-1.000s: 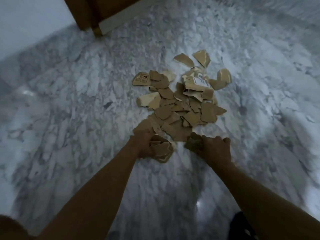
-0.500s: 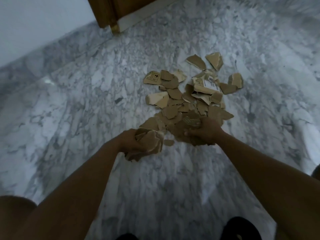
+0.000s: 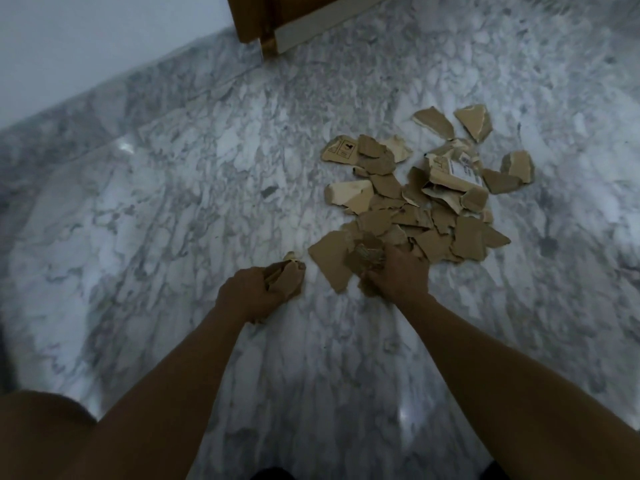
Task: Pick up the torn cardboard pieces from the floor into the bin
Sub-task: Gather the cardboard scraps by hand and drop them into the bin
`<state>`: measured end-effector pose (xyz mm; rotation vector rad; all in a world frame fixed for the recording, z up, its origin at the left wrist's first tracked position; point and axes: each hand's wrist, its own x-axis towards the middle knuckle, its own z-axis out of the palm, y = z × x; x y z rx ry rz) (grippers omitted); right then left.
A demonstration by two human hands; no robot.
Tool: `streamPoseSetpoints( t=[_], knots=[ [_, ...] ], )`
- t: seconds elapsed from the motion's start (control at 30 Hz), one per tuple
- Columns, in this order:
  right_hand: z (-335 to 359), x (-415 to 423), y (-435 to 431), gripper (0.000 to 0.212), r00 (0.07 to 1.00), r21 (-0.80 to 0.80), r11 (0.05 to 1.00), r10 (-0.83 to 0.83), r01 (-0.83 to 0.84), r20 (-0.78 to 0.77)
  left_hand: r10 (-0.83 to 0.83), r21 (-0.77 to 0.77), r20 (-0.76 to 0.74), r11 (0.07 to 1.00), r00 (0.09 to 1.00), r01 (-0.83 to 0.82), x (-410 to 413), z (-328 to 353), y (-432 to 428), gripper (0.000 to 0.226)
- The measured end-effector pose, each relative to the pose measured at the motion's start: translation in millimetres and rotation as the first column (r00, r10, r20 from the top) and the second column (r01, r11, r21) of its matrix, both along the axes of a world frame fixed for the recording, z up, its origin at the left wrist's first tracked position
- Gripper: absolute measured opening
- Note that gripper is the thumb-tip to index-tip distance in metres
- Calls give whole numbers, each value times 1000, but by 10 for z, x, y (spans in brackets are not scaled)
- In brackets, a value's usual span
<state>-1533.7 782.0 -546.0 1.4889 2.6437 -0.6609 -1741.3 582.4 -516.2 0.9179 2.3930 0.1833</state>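
A pile of torn brown cardboard pieces [image 3: 429,199] lies on the marble floor at the right of centre. One piece carries a white label [image 3: 462,169], another printed symbols [image 3: 341,152]. My left hand [image 3: 249,292] grips a bunch of cardboard scraps [image 3: 287,277] just left of the pile's near edge. At that near edge my right hand [image 3: 398,271] grips another bunch of scraps [image 3: 365,258], beside a large flat piece [image 3: 329,261]. No bin is in view.
Grey-white marble floor [image 3: 173,220] spreads all around. A white wall [image 3: 86,39] runs along the upper left. A wooden door frame and door [image 3: 266,26] stand at the top centre. My knee [image 3: 38,434] shows at the bottom left.
Both hands closed on scraps at the pile's near edge. The left hand with its bunch has drawn away to the left of the pile. The view shifted, so the pile sits further right.
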Motion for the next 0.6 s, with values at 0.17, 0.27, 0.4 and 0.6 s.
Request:
streamPoseSetpoints(
  t=[0.17,0.27,0.4,0.6],
  knots=[
    [-43,-12,5,45,998,22,999,41,-42,36,-100,-101,-56,990,993,94,-68,-25,136,51],
    [-70,-29,1,43,999,16,1000,10,-11,49,-110,-121,-91,988,990,98,-18,-8,195,47],
    [-26,20,65,51,1000,-123,992,21,-23,-18,-105,-131,-49,986,993,98,-46,-37,239,44],
    [584,220,480,44,979,-304,952,-17,-46,-202,66,-94,142,994,988,-53,-289,81,304,73]
  ],
)
